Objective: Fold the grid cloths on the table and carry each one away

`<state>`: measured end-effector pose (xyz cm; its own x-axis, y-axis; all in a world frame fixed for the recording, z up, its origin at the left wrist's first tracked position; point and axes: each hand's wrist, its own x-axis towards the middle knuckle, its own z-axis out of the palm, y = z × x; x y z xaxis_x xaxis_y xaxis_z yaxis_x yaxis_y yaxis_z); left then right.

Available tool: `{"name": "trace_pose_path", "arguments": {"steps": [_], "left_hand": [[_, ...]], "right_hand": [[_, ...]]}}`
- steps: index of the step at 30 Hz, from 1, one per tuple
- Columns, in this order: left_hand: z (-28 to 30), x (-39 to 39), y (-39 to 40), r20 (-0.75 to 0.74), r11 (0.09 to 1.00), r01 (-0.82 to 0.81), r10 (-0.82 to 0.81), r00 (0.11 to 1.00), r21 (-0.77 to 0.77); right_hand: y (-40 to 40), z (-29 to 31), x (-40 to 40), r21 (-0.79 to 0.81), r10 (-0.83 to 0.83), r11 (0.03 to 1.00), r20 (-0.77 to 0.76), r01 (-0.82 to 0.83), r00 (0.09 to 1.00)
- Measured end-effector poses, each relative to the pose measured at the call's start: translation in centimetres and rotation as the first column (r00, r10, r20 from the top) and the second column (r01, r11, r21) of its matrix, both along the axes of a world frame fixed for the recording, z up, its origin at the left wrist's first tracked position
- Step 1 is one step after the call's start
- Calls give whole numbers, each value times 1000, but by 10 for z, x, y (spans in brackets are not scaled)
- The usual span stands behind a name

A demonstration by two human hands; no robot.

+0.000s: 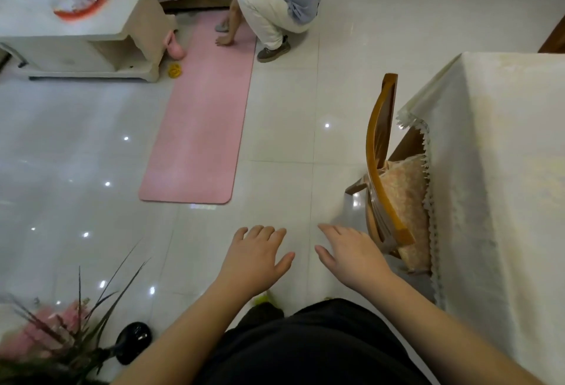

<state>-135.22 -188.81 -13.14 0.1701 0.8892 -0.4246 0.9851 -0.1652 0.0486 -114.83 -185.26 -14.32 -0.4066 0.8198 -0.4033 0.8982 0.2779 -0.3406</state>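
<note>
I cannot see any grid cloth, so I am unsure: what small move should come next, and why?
Probably turn right toward the table. Both the left hand and right hand are open and hold nothing, and no grid cloth is in view.

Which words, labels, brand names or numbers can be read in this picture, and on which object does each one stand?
None can be read.
White cabinet: the packets and the red and white item on top are too blurred to show any print.
Pink mat: plain, no text.
Tablecloth: a faint pattern only, no letters.
Left hand and right hand: both open, holding nothing that bears text.
</note>
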Motion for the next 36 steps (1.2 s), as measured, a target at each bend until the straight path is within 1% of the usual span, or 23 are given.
{"name": "trace_pose_path", "arguments": {"steps": [5,8,14,18,21,25,30,32,34,36], "left_hand": [[-8,-44,57,33,998,32,-34,999,56],[-10,-79,99,56,994,61,-67,996,93],[7,-146,182,86,985,157,-162,983,67],[12,-167,229,111,963,267,-270,956,42],[7,-164,263,122,942,332,-336,934,51],[3,-139,306,150,908,412,-418,896,70],[2,-93,365,128,833,547,-553,823,80],[0,-76,392,111,803,591,-596,795,77],[-1,-59,419,85,774,629,-633,770,69],[0,-42,443,69,756,648,-654,754,91]], "right_hand": [[48,-1,-36,13,-67,998,10,66,998],[81,-1,-67,40,-108,994,42,106,993],[139,6,-127,53,-212,977,108,208,971],[164,13,-144,92,-293,955,119,284,949],[175,16,-143,129,-362,929,132,346,923],[191,21,-126,166,-468,879,119,447,876],[224,14,-99,213,-572,811,86,545,816],[244,8,-88,231,-598,789,76,569,798],[266,6,-75,247,-601,787,96,565,794],[288,7,-61,291,-617,770,114,568,779]]}}
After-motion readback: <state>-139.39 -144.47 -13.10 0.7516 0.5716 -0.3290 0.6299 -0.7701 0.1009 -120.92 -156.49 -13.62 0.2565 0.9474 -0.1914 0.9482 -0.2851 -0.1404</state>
